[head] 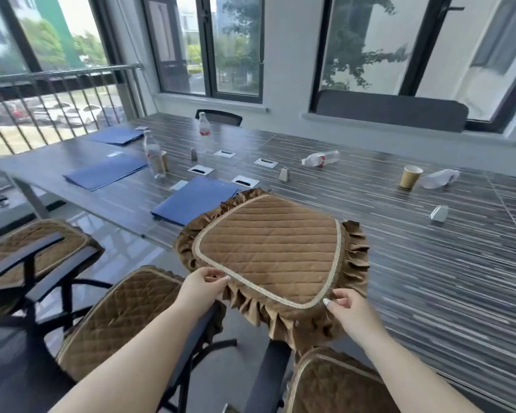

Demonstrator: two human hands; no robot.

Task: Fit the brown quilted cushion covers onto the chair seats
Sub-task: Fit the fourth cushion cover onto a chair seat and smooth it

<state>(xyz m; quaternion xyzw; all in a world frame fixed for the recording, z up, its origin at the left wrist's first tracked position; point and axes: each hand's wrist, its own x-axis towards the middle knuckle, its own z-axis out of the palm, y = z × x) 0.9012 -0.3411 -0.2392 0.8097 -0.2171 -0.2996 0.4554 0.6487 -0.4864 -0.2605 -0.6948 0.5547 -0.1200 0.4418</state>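
A brown quilted cushion cover with beige piping and a ruffled skirt is held flat in the air over the near edge of the table. My left hand pinches its near-left edge. My right hand grips its near-right edge. Below, three chair seats wear similar brown quilted covers: one at the far left, one under my left arm, and one at the bottom right.
The long striped table carries blue folders, water bottles, a lying bottle, a paper cup and small card holders. Black chair armrests stand between the seats. Windows and a railing lie beyond.
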